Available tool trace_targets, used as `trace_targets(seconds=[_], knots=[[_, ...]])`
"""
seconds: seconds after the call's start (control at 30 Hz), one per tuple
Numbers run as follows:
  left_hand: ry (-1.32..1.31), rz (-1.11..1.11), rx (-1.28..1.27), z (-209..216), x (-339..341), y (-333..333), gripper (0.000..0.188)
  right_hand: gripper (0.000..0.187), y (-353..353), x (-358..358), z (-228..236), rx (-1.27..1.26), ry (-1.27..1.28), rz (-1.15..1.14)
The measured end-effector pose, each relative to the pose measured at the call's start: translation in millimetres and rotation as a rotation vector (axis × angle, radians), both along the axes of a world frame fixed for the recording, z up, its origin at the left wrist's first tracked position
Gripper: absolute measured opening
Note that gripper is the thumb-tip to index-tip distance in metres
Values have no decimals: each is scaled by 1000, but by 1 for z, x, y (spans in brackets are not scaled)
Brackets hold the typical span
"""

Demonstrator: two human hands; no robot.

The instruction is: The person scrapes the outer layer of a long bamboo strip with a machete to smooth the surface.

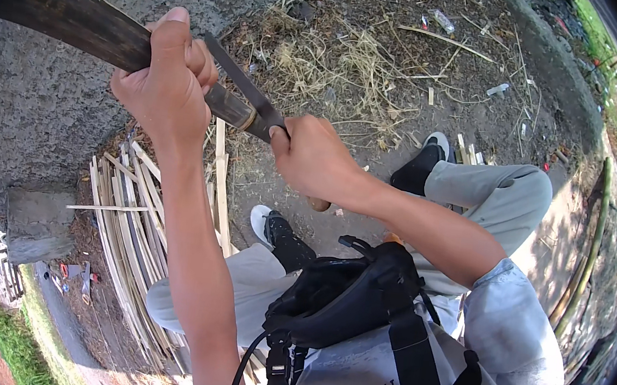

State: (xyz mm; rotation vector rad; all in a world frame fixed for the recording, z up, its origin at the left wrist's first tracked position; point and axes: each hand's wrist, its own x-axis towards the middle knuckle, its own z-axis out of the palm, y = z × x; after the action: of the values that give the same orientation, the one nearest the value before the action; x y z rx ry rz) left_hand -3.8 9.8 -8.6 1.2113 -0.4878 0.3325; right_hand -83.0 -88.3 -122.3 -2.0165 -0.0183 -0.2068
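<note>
A long dark brown bamboo pole (85,19) slants across the upper left, widest toward the left rim and with a ringed joint near its lower end. My left hand (170,74) is wrapped round it, thumb along the top. In my right hand (320,159) is a knife (239,77), its dark flat blade pointing up and left. The blade lies over the pole close to that joint. Below the right fist a bit of brown handle end shows. My right fist covers most of the handle and hides the tip of the pole.
Pale split bamboo strips (130,225) lie in a pile left of my legs. A concrete block (40,223) is farther left. Ahead are dry straw and shavings (353,68), with a plastic bottle (444,21). Hand tools (87,281) lie at the lower left, green poles (593,248) at the right.
</note>
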Motion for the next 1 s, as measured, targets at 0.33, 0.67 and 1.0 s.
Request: trace_targets(seconds=[0.33,0.67,1.0], knots=[[36,-12,4,5,-3,4,34,35,6,-6,29,224,201,10],[63,58,-13,1,0,42,34,34,16,4,-3,70,156,126],[77,61,41,-5,9,76,41,33,24,20,-19,12,32,223]])
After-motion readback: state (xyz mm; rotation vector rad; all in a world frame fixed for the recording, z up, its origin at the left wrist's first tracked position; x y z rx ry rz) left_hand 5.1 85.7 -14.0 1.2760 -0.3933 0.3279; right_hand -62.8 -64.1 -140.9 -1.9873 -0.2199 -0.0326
